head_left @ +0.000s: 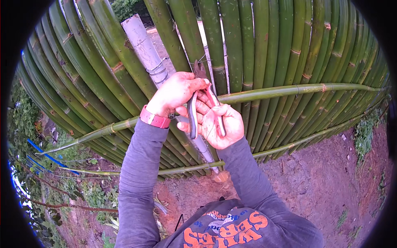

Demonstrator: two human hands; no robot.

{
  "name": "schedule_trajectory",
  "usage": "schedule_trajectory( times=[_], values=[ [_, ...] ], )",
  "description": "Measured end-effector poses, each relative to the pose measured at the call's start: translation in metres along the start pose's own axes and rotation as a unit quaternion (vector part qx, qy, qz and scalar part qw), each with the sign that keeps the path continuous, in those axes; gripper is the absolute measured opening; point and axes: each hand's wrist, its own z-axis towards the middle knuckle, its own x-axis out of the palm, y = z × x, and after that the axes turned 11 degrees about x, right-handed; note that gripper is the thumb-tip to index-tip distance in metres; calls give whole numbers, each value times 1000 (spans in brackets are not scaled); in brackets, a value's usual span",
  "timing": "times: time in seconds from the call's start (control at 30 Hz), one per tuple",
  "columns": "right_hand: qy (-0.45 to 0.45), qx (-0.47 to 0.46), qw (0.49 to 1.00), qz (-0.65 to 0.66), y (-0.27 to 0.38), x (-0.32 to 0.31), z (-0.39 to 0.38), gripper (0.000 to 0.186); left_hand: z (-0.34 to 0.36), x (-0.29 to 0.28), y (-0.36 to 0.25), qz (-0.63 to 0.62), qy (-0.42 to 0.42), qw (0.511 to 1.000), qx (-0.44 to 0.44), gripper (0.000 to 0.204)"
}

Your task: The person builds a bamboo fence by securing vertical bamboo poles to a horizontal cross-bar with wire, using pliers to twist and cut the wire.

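I hold a pair of pliers with 2 handles, 1 grey and 1 red. My left hand is curled over the top of them, and my right hand grips them from below with the red handle across my palm. Both hands are closed tight on the pliers. The rusty tip points up, just above my fingers, right at the bamboo fence.

Close behind my hands stands a grey post, leaning a little, with thin wire wrapped around it just above my left hand. A long bamboo rail runs sideways from my grip out to the right, and another part goes down to the left. The fence poles stand side by side, so there is almost no room ahead.

Below my arms there is open red dirt, with plenty of room. Far to the left of my grip are weeds and some blue pipes.
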Motion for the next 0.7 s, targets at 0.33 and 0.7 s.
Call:
schedule_trajectory(
  times=[0.33,0.7],
  values=[
    [-7,6,999,42,-12,9,3,47,-3,4,-6,-32,10,999,-22,25],
    [-366,171,842,-357,49,58,-9,42,-39,-24,55,-77,-86,993,-10,35]
  ],
)
